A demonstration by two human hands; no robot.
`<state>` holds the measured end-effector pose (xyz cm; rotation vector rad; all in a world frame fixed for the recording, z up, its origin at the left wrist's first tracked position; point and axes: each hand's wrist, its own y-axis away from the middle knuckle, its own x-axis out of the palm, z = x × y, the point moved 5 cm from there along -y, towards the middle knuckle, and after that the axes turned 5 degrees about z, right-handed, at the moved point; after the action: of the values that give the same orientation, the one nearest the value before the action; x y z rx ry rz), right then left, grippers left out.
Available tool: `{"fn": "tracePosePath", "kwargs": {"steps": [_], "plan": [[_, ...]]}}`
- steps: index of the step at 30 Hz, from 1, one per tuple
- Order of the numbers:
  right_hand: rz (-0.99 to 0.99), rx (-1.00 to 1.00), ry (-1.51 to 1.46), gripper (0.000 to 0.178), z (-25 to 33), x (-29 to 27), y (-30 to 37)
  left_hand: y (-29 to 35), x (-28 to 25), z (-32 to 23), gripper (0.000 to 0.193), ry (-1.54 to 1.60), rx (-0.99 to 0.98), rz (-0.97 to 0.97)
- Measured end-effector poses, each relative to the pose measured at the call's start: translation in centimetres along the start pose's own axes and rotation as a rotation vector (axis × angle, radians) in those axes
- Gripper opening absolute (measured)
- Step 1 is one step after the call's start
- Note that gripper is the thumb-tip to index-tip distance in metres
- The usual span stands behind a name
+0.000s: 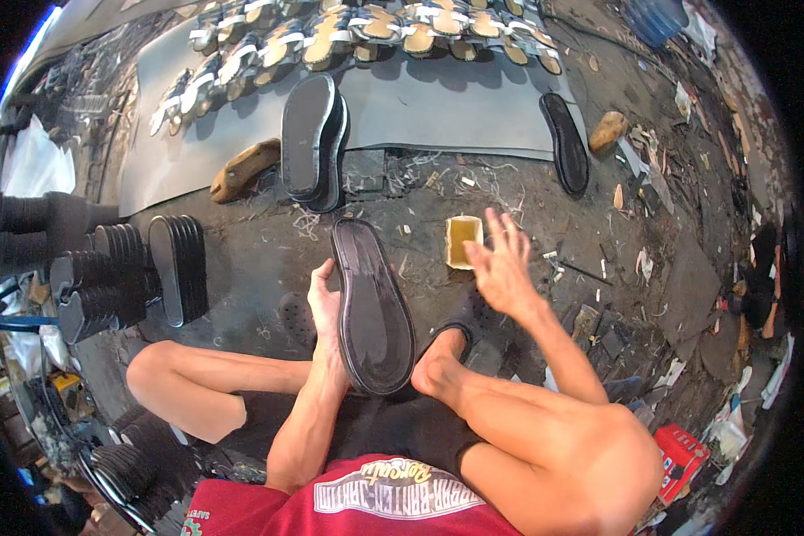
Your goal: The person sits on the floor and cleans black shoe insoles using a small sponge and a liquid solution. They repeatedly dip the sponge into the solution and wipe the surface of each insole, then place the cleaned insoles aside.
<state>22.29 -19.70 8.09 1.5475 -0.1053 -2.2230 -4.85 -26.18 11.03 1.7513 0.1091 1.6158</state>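
A black shoe sole [372, 308] stands tilted in front of me, its glossy inner face toward me. My left hand [326, 299] is closed around its left edge, and the sole hides some of the fingers. To the right, my right hand [506, 272] has its fingers stretched and apart, with nothing visible in it. It hovers at the right edge of a small pale square tub [463, 241] with a yellowish-brown inside; whether the thumb touches the rim I cannot tell.
Ahead lie stacked black soles [309, 138], a single sole [565, 143] and two wooden shoe lasts [246, 170] [608, 131]. Rows of sandal uppers on lasts [322, 40] cover a grey sheet [447, 107]. More soles [177, 268] stand at left. Scraps litter the right floor.
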Motion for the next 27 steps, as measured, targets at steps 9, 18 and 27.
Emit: {"fn": "tracePosePath", "kwargs": {"steps": [9,18,27], "plan": [[-0.302,-0.1,-0.052,0.06,2.5,0.2,1.3,-1.1,0.2,-2.2,0.077,-0.149,0.183,0.141],[-0.005,-0.022,-1.391,0.083,3.0,-1.6,2.4,-0.5,2.4,1.4,0.076,0.018,0.042,0.241],[-0.349,-0.389,0.067,0.067,11.7,-8.7,1.2,0.8,5.0,3.2,0.069,0.053,-0.208,0.436]]}}
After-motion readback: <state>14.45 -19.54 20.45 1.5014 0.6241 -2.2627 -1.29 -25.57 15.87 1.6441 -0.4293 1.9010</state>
